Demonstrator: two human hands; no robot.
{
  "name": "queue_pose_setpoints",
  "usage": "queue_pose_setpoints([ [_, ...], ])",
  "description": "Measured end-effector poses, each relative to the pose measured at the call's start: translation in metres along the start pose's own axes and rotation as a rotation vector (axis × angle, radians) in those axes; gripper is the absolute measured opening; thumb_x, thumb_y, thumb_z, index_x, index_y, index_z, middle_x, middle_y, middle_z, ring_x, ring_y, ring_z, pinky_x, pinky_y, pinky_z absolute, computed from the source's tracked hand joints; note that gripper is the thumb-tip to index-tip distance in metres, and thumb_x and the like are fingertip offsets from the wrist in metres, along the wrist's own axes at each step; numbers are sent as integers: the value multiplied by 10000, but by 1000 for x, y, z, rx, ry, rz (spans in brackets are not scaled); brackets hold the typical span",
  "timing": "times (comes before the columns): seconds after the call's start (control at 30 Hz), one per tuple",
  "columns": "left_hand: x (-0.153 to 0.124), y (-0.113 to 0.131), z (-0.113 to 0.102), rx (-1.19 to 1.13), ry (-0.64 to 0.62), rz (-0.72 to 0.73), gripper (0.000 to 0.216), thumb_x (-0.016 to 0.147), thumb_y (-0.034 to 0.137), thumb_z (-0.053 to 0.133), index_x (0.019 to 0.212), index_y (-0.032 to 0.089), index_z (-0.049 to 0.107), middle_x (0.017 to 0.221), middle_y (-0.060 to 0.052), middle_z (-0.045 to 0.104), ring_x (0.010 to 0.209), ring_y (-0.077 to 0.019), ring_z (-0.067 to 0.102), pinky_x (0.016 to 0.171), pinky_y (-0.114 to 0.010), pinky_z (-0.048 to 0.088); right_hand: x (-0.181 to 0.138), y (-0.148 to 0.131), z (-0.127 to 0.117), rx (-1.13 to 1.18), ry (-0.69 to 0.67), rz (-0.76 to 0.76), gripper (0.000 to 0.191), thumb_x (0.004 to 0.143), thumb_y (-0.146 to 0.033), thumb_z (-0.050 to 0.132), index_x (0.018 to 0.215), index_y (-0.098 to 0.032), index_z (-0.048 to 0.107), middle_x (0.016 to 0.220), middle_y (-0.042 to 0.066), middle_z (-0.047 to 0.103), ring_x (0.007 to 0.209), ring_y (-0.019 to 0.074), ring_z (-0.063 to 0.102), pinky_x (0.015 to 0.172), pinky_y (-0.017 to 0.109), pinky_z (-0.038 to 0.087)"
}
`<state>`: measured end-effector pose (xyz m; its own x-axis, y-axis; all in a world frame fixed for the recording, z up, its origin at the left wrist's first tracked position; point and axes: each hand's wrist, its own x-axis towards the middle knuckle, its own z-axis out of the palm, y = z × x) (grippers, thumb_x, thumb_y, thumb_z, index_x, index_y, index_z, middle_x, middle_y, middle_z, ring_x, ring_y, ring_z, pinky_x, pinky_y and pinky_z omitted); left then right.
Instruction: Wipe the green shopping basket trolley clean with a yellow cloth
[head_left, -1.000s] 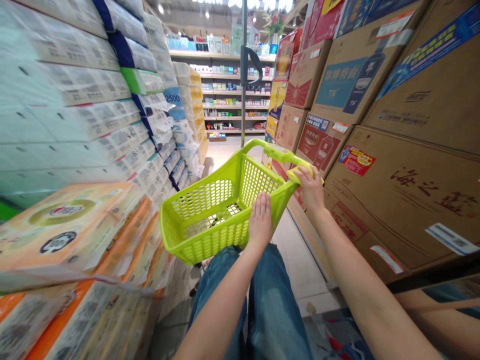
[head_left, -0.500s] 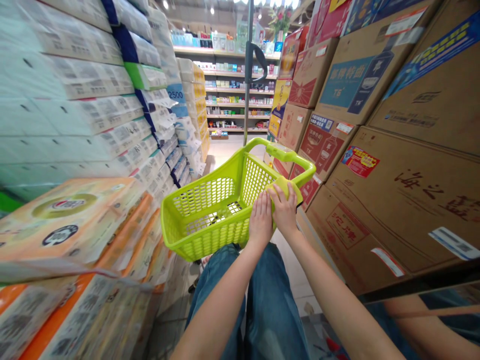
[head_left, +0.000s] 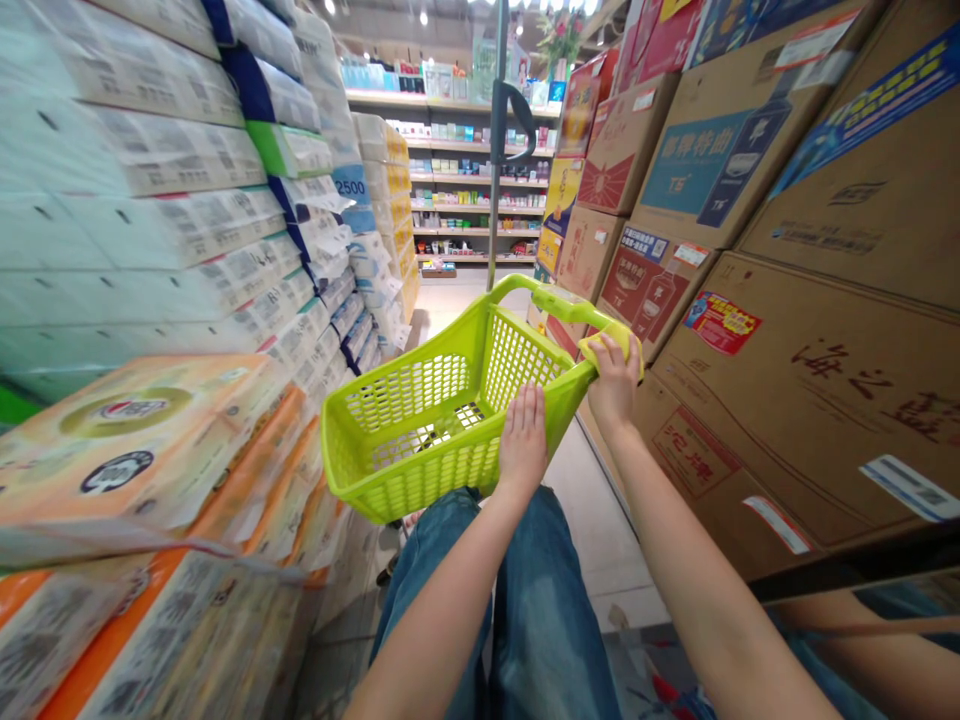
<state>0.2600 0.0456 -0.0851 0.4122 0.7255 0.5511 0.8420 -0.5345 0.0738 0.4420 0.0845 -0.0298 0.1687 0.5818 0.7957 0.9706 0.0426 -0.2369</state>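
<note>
A lime-green plastic shopping basket point(head_left: 420, 400) is tilted in front of me over my jeans-clad legs point(head_left: 525, 600). My left hand point(head_left: 523, 440) is closed over the near rim and holds the basket up. At the basket's right corner, beside its raised handle point(head_left: 540, 295), my right hand point(head_left: 613, 385) presses a yellow cloth point(head_left: 600, 345) against the rim, fingers curled over it. Nothing lies inside the basket.
I am in a narrow shop aisle. Stacked tissue packs point(head_left: 150, 250) wall the left side and large cardboard boxes point(head_left: 787, 350) wall the right. A grey pole point(head_left: 496, 150) stands ahead, with product shelves point(head_left: 457, 190) at the far end.
My right hand slid the yellow cloth along the rim to beside my left hand, then back to the basket's right corner. The left hand kept its grip.
</note>
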Motion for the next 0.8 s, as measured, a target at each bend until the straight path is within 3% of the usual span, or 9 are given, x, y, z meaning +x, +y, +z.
queue_pose_setpoints([
  [0.13, -1, -1, 5, -11, 25, -9, 704, 887, 99, 407, 1560, 34, 210, 1637, -156, 261, 1529, -253, 194, 1244, -423, 254, -43, -43, 7, 33, -55, -101, 604, 833, 13, 376, 1351, -224, 576, 1441, 57, 552, 1539, 257, 86, 1233, 567, 240],
  [0.23, -1, -2, 6, -10, 28, -1, 691, 895, 123, 405, 1555, 31, 222, 1629, -164, 281, 1529, -253, 194, 1242, -426, 258, -63, -57, 6, 31, -110, -188, 592, 873, -27, 398, 1400, -260, 535, 1469, 33, 539, 1545, 268, 82, 1222, 584, 254],
  [0.37, -1, -3, 4, 1, 22, 2, 743, 861, 103, 428, 1561, 25, 188, 1644, -163, 238, 1536, -246, 165, 1248, -422, 243, -49, -31, -1, -18, -176, -259, 632, 860, -17, 421, 1422, -288, 521, 1489, 3, 526, 1524, 253, 186, 1246, 562, 208],
  [0.57, 0, -3, -2, -20, -6, 20, 794, 818, 91, 470, 1558, 16, 191, 1648, -163, 225, 1534, -267, 168, 1249, -419, 237, 9, 28, -10, -37, -49, -74, 662, 789, 19, 432, 1377, -256, 561, 1464, 23, 553, 1495, 259, 241, 1210, 570, 283],
  [0.67, 0, -2, -1, -34, 2, 4, 771, 827, 76, 450, 1556, 19, 205, 1641, -167, 245, 1533, -262, 174, 1246, -425, 245, 9, 24, -9, -17, -31, -28, 682, 772, 34, 422, 1390, -227, 549, 1481, 40, 534, 1512, 246, 193, 1218, 534, 294],
  [0.8, -1, 0, 5, -53, 34, -9, 762, 844, 77, 432, 1565, 38, 189, 1640, -163, 247, 1535, -259, 165, 1243, -441, 251, -29, -17, -4, -3, -52, -72, 685, 805, 24, 404, 1445, -203, 491, 1510, 62, 498, 1545, 252, 64, 1226, 559, 276],
])
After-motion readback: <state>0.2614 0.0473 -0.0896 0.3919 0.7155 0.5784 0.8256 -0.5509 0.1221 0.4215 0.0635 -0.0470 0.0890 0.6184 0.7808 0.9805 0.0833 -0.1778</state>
